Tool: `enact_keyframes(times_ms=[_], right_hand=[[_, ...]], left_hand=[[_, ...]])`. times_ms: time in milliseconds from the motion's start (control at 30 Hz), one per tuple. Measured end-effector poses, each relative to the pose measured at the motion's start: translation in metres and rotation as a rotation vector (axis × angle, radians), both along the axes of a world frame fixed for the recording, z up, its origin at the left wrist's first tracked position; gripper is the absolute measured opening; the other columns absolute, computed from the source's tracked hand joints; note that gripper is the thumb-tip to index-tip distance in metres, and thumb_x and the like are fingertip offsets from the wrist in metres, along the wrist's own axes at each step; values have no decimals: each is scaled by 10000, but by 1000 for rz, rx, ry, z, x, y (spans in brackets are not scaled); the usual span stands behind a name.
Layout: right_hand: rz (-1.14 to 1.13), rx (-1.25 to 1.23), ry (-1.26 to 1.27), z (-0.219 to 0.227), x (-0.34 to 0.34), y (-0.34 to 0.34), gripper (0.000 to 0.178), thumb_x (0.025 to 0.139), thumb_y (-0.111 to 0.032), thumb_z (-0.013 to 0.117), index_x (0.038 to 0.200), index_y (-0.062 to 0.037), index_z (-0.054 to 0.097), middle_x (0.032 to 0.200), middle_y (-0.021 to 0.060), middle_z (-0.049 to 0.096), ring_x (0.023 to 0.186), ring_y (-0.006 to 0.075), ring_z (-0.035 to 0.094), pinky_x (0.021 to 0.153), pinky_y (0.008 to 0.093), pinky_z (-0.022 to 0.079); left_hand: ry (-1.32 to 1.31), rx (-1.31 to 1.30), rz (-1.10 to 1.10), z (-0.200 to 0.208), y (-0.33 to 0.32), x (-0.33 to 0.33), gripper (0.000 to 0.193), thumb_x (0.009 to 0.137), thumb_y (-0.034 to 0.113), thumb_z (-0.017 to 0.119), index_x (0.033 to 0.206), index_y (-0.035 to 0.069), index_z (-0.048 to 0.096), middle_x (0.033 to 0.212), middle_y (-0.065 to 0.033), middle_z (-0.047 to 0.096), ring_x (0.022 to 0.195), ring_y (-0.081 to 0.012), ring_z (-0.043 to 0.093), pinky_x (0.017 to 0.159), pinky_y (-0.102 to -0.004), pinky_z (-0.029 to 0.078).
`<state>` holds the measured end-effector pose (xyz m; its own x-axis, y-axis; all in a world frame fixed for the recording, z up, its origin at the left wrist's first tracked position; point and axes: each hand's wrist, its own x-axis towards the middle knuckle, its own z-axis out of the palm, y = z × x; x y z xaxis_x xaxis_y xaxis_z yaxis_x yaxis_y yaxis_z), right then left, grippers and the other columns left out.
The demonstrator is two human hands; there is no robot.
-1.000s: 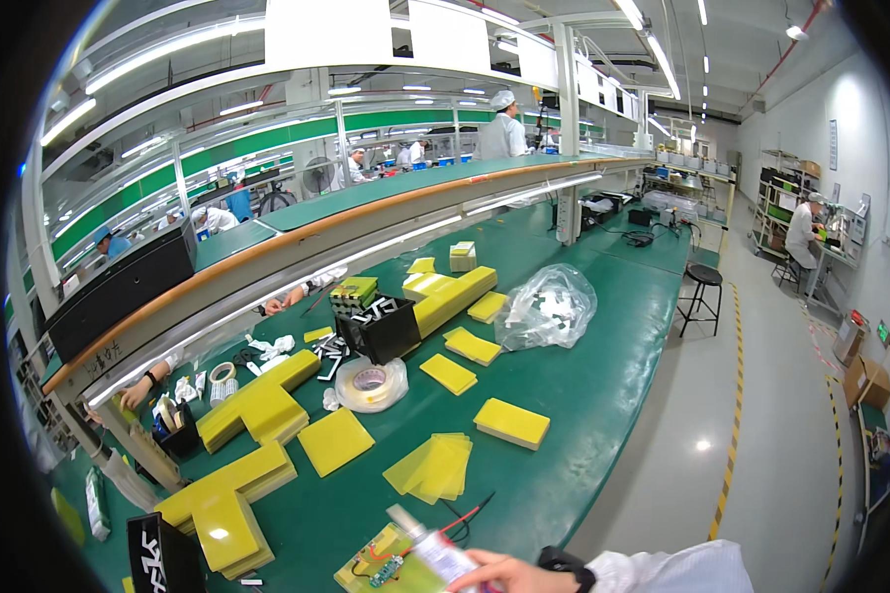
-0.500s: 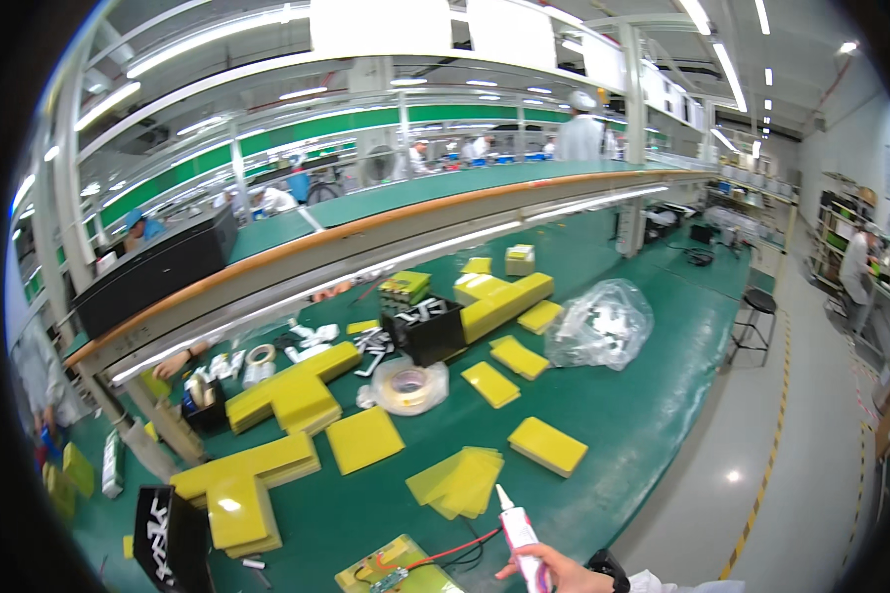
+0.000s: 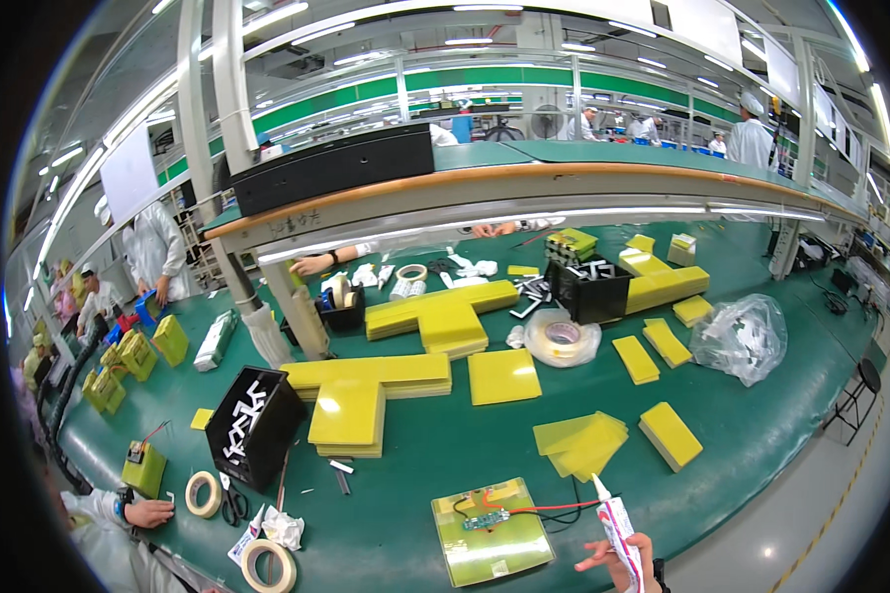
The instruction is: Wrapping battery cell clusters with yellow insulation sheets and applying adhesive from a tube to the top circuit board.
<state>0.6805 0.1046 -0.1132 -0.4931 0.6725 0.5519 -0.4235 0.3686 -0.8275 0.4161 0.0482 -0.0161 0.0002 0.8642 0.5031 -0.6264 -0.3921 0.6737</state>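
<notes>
My right hand [image 3: 631,565] comes in at the lower edge, holding a white tube of glue [image 3: 618,534] upright with its pointed nozzle up. Some of its fingers stick out to the left. Just left of it lies a yellow-wrapped battery pack [image 3: 492,539] with a small green circuit board [image 3: 487,520] on top. Red and black wires run from the board toward the tube. Beyond the nozzle, thin yellow sheets [image 3: 581,445] are fanned out beside a stack of yellow cards [image 3: 670,435]. My left hand is not in view.
A co-worker's hand [image 3: 150,513] rests at the lower left near tape rolls [image 3: 204,494] and scissors [image 3: 234,504]. A black bin [image 3: 272,435] of white pieces leans there. T-shaped yellow stacks [image 3: 348,410] cover the middle. Across the back runs a raised shelf [image 3: 524,183].
The view has swung left, bringing the co-worker's hand, tape rolls and whole battery pack into sight. My right hand still holds the glue tube, now further right in the picture.
</notes>
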Motion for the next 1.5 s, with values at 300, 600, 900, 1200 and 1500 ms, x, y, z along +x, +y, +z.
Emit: enact_keyframes(times_ms=[300,600,900,1200,1500], right_hand=[[-60,-218,315,-3,-9,-1,567,818,-385,698,1265,-171,424,1179,244,503,989,325,553,801,513,504],[-355,-387,451,-25,-3,17,719,828,-665,483,1332,-162,386,1150,250,567,756,269,611,628,383,542],[-570,-238,213,6,-14,43,660,871,-711,263,1437,-373,243,647,57,459,535,176,436,519,347,390],[-348,-268,224,78,-33,91,588,870,-590,516,1133,-66,462,772,122,570,582,204,562,522,305,466],[-376,-338,134,21,-70,102,456,889,-480,571,957,-34,510,699,84,594,450,78,479,400,198,373]], left_hand=[[-8,4,-31,1,8,-3,300,887,291,555,1015,20,579,1035,-176,575,964,-303,502,865,-436,378],[5,21,-104,-3,18,-3,345,872,336,560,1023,26,581,1048,-168,572,979,-297,496,867,-429,370],[112,104,-166,-6,2,-9,390,857,380,565,1032,32,584,1061,-161,570,993,-291,489,869,-423,362],[872,-524,820,-89,-41,-17,127,874,28,560,985,-26,592,1010,-151,567,922,-288,559,820,-351,446],[1081,-454,1103,-122,-29,-1,123,855,4,545,962,-24,600,890,-209,592,792,-398,556,729,-435,462]])
